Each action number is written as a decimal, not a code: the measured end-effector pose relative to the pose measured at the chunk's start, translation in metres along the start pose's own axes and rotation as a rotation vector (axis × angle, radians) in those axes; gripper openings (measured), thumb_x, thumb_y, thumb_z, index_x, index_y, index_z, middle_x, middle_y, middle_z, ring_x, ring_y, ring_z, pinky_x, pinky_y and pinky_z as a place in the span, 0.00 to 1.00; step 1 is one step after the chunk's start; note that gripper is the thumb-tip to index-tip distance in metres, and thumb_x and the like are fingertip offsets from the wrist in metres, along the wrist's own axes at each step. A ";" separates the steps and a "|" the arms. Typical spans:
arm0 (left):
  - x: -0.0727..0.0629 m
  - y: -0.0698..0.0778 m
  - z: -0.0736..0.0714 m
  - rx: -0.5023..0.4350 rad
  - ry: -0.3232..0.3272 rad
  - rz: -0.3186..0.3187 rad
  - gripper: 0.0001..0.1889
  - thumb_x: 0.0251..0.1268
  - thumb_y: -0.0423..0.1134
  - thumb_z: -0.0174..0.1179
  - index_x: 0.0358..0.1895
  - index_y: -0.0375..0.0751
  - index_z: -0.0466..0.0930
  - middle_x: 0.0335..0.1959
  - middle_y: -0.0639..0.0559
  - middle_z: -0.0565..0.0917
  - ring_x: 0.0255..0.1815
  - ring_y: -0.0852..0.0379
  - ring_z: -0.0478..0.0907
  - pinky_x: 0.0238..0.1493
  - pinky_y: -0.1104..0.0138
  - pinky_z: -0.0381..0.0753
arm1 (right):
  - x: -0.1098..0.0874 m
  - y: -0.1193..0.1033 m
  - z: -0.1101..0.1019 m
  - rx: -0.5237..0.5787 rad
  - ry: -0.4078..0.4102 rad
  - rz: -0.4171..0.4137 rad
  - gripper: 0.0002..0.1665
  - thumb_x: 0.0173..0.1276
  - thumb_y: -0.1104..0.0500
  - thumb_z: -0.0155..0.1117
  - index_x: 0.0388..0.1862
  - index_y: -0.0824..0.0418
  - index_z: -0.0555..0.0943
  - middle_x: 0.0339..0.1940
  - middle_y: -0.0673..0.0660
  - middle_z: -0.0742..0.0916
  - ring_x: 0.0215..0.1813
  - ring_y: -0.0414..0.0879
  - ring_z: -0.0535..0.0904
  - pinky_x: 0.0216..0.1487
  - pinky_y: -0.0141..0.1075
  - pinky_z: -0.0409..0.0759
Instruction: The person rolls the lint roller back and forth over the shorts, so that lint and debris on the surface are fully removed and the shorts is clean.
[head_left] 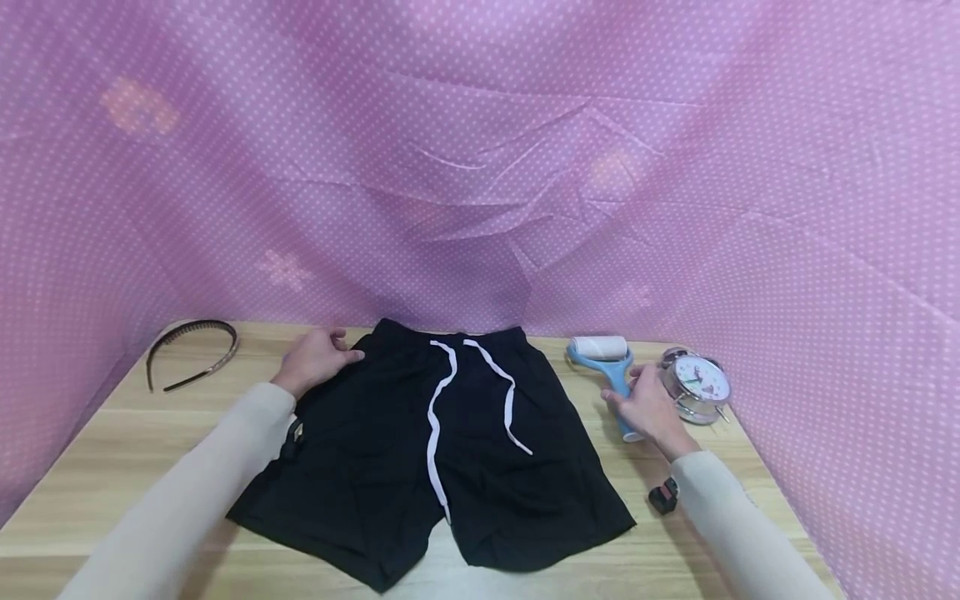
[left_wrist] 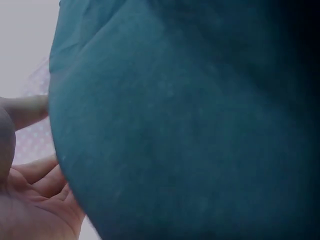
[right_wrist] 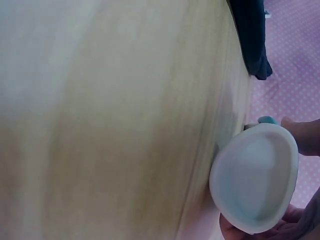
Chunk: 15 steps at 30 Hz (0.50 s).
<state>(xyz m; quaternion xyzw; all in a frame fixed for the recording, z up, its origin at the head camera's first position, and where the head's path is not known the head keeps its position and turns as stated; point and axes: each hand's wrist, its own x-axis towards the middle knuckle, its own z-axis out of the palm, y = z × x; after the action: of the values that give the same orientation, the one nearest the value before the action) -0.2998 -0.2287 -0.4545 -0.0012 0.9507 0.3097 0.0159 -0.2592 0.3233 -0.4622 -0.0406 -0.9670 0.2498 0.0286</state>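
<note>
Black shorts [head_left: 487, 433] with white drawstrings [head_left: 436, 417] lie spread flat on the table. My left hand [head_left: 318, 360] is beside their upper left edge, thumb reaching to the cloth and fingers loosely bent. In the left wrist view the dark cloth [left_wrist: 175, 125] fills most of the picture and hides the fingertips of that hand [left_wrist: 40, 200]. My right hand [head_left: 651, 408] grips the blue handle of a lint roller [head_left: 617, 379], thumb on one side and fingers on the other. The roller's white handle end [right_wrist: 255, 175] shows large in the right wrist view.
A silver twin-bell alarm clock [head_left: 699, 385] stands just right of my right hand. At the far left lies a dark headband [head_left: 197, 325]. Pink dotted cloth [head_left: 480, 167] hangs behind and along both sides of the wooden table [head_left: 112, 467].
</note>
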 end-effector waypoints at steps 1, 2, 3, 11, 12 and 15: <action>0.000 0.000 0.001 0.009 0.002 -0.009 0.35 0.65 0.56 0.64 0.68 0.35 0.74 0.59 0.41 0.85 0.65 0.37 0.78 0.62 0.37 0.72 | 0.000 0.000 0.000 -0.003 -0.002 -0.001 0.46 0.64 0.40 0.68 0.66 0.70 0.65 0.50 0.66 0.79 0.49 0.59 0.79 0.51 0.51 0.79; 0.001 0.000 0.002 0.013 0.001 -0.018 0.33 0.65 0.55 0.64 0.66 0.36 0.75 0.58 0.41 0.86 0.65 0.37 0.77 0.61 0.36 0.72 | 0.000 0.001 0.001 -0.006 -0.003 -0.003 0.45 0.64 0.40 0.68 0.65 0.70 0.65 0.49 0.66 0.79 0.48 0.58 0.79 0.50 0.50 0.79; 0.001 0.000 0.004 0.015 0.002 -0.023 0.31 0.66 0.54 0.64 0.65 0.37 0.77 0.58 0.41 0.86 0.65 0.36 0.77 0.60 0.35 0.71 | -0.001 0.001 0.001 -0.010 -0.007 -0.002 0.45 0.64 0.39 0.67 0.65 0.69 0.65 0.47 0.65 0.79 0.47 0.58 0.79 0.49 0.49 0.79; 0.000 0.000 0.010 0.014 0.058 0.020 0.12 0.66 0.44 0.65 0.43 0.40 0.90 0.48 0.40 0.89 0.50 0.42 0.83 0.52 0.49 0.79 | -0.001 -0.001 0.003 -0.042 -0.014 0.008 0.40 0.65 0.40 0.66 0.62 0.66 0.66 0.41 0.62 0.79 0.43 0.56 0.78 0.41 0.43 0.76; 0.000 0.001 0.010 0.015 0.063 0.023 0.11 0.66 0.43 0.65 0.41 0.40 0.91 0.47 0.41 0.89 0.48 0.43 0.83 0.50 0.51 0.80 | -0.001 -0.001 0.003 -0.045 -0.013 0.011 0.39 0.65 0.40 0.66 0.61 0.66 0.66 0.40 0.62 0.79 0.42 0.56 0.77 0.39 0.42 0.75; -0.001 0.003 0.010 0.018 0.071 0.017 0.10 0.65 0.43 0.65 0.39 0.41 0.92 0.47 0.42 0.90 0.47 0.46 0.84 0.47 0.54 0.80 | 0.000 -0.002 0.003 -0.058 -0.012 0.019 0.38 0.65 0.40 0.66 0.59 0.65 0.66 0.38 0.61 0.78 0.40 0.54 0.76 0.35 0.38 0.72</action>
<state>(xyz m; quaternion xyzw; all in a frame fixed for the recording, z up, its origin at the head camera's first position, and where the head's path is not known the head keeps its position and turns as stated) -0.2985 -0.2208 -0.4609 -0.0039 0.9533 0.3012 -0.0202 -0.2591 0.3202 -0.4639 -0.0490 -0.9736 0.2219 0.0194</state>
